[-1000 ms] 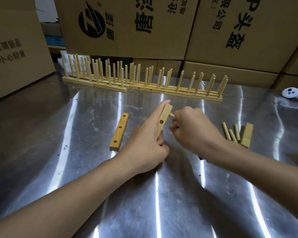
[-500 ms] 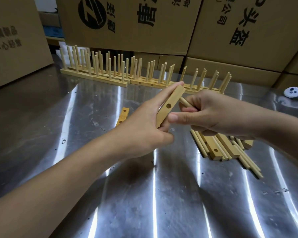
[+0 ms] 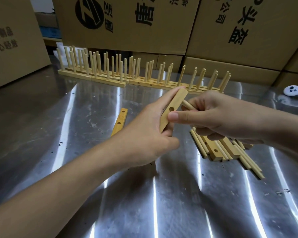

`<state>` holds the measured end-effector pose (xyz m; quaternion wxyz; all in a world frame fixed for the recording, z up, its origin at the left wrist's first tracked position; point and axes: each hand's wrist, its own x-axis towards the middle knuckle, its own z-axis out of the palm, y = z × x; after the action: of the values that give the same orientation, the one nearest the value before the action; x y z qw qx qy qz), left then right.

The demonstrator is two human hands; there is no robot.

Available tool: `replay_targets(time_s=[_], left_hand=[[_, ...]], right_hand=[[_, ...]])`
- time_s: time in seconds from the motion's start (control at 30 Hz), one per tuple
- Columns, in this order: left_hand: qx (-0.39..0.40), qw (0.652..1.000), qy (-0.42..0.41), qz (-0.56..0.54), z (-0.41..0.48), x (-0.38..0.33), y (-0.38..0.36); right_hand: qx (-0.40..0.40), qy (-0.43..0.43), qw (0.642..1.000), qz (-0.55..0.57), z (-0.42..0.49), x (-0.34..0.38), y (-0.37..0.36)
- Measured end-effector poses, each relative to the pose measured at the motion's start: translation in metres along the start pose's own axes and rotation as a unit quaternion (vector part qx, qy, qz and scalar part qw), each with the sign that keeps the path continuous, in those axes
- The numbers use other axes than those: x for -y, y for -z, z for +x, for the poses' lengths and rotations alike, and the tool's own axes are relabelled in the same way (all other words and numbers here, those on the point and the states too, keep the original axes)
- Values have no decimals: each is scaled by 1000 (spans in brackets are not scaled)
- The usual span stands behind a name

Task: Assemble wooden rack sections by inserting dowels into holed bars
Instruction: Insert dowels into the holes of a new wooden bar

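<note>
Mostly unchanged from half a second ago. Shiny steel table (image 3: 162, 203) fills the frame, with printed brown cardboard boxes (image 3: 127, 23) across the top. Row of finished pale wooden rack sections (image 3: 127, 78) stands upper centre. Heap of loose pale dowels and holed bars (image 3: 218, 150) lies right of centre, partly under right hand (image 3: 217, 115); a second ago only a few pieces showed there. Left hand (image 3: 144, 134) grips short pale wooden holed bar (image 3: 174, 109) at frame centre, tilted and raised higher than a second ago. Right hand pinches thin round wooden dowel (image 3: 187, 105), tip at the bar's far side, thumb pressing the bar's face. Whether it is seated: cannot tell. Likely mid-insertion; one hole is open.
</note>
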<state>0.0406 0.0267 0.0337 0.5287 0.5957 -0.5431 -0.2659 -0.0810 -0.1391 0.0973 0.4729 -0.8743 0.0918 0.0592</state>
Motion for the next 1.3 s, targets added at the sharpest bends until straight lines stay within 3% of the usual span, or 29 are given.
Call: replay_targets(time_s=[0.3, 0.47, 0.6, 0.7, 0.83, 0.93, 1.07, 1.17, 1.3], left_hand=[[16, 998, 22, -59, 0, 5, -1], [6, 982, 71, -175, 4, 10, 1], [-23, 978, 83, -189, 1, 12, -5], [-59, 982, 95, -150, 1, 14, -14], [-98, 985, 90, -114, 0, 17, -21], [-120, 987, 60, -88, 0, 16, -26], [-126, 990, 22, -61, 1, 17, -29], [-126, 991, -6, -33, 1, 16, -26], [-131, 991, -27, -24, -1, 15, -19]], right_hand=[[-14, 8, 1000, -19, -2, -13, -5], [-110, 46, 991, -57, -6, -19, -14], [-262, 64, 933, -240, -9, -27, -26], [-299, 53, 903, -304, -7, -31, -37], [-315, 82, 906, -272, -1, -32, -44], [-291, 79, 931, -204, -1, -32, -38], [-205, 35, 978, 18, -6, -27, -31], [-148, -2, 973, 177, -9, -19, -28], [-100, -31, 967, 234, -6, -7, -21]])
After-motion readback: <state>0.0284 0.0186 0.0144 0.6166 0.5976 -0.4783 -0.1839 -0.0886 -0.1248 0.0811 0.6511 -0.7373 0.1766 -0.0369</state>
